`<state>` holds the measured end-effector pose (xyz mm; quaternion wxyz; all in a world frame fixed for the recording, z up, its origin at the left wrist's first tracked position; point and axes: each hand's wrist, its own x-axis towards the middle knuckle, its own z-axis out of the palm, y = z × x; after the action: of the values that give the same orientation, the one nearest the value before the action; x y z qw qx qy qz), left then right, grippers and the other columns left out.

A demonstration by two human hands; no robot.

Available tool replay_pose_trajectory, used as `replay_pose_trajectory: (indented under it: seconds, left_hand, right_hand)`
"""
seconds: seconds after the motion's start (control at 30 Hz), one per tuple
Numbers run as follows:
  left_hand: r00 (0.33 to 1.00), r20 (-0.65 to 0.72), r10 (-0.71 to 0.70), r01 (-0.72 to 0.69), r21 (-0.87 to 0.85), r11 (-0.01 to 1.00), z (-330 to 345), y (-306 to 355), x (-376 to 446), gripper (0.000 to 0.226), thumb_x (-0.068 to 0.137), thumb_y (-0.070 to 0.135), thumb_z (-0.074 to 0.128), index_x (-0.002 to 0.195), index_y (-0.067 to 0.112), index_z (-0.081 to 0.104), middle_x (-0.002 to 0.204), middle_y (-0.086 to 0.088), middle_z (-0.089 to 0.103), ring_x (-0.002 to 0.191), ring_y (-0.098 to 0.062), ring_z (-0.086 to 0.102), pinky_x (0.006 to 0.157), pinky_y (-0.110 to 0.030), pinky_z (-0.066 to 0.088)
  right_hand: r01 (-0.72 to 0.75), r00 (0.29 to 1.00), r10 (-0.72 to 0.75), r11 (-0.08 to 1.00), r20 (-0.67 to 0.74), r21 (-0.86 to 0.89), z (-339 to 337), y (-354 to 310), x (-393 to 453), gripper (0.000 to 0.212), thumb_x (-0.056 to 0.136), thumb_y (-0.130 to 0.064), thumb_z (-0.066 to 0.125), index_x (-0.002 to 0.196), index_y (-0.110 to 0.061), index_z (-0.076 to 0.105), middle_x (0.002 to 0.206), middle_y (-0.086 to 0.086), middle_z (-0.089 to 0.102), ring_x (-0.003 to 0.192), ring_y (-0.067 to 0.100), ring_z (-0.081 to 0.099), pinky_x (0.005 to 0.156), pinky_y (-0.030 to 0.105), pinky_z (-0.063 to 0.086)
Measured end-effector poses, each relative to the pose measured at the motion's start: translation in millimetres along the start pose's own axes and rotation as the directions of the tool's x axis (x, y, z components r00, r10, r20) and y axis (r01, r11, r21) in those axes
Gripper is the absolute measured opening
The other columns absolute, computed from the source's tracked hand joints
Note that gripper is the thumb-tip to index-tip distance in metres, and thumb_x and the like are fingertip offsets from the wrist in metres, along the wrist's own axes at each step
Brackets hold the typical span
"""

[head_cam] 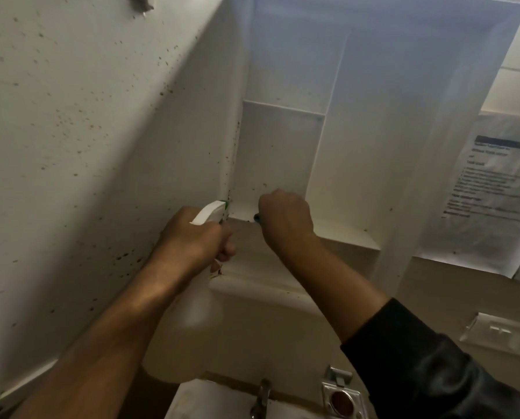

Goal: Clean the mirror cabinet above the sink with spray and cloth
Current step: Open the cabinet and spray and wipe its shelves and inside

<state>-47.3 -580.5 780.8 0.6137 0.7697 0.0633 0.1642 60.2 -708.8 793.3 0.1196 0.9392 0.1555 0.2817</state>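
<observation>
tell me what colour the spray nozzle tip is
Green, on the white spray head held by the left hand; head view.

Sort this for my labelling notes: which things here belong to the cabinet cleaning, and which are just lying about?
In the job: spray bottle in the left hand; cabinet; its spotted door; right hand, gripping something dark, barely visible.

Lying about: notice; tap; wall plate.

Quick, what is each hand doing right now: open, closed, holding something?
Left hand: closed around the spray bottle, by its neck.
Right hand: closed in a fist; only a small dark bit shows, so what it holds cannot be told.
</observation>
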Motion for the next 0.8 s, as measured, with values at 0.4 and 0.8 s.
replay_pose_trajectory:
  seconds: [0.4, 0.8]
  left_hand:
    - [0.998, -0.034, 0.044, -0.047, -0.078, 0.996, -11, 2, -4, 0.014, 0.089, 0.003, 0.054, 0.084, 0.005, 0.067, 0.062, -0.007, 0.070, 0.061, -0.020, 0.064, 0.051, -0.027, 0.045]
    - [0.998, -0.051, 0.045, -0.049, -0.090, 0.995, -8, 3, -5, 0.015, 0.087, 0.001, 0.054, 0.082, 0.006, 0.068, 0.062, -0.007, 0.071, 0.059, -0.020, 0.064, 0.053, -0.028, 0.044]
  right_hand:
    - [0.029, 0.968, -0.027, 1.000, 0.248, -0.006, -21, 10, 24, 0.033, 0.092, -0.030, 0.063, 0.115, -0.006, 0.062, 0.096, 0.008, 0.058, 0.080, 0.021, 0.054, 0.065, 0.030, 0.041]
    - [0.067, 0.998, -0.063, 0.983, -0.024, 0.169, 4, -25, 45, 0.016, 0.093, -0.019, 0.060, 0.104, -0.010, 0.067, 0.099, 0.007, 0.065, 0.079, 0.021, 0.056, 0.064, 0.029, 0.041]
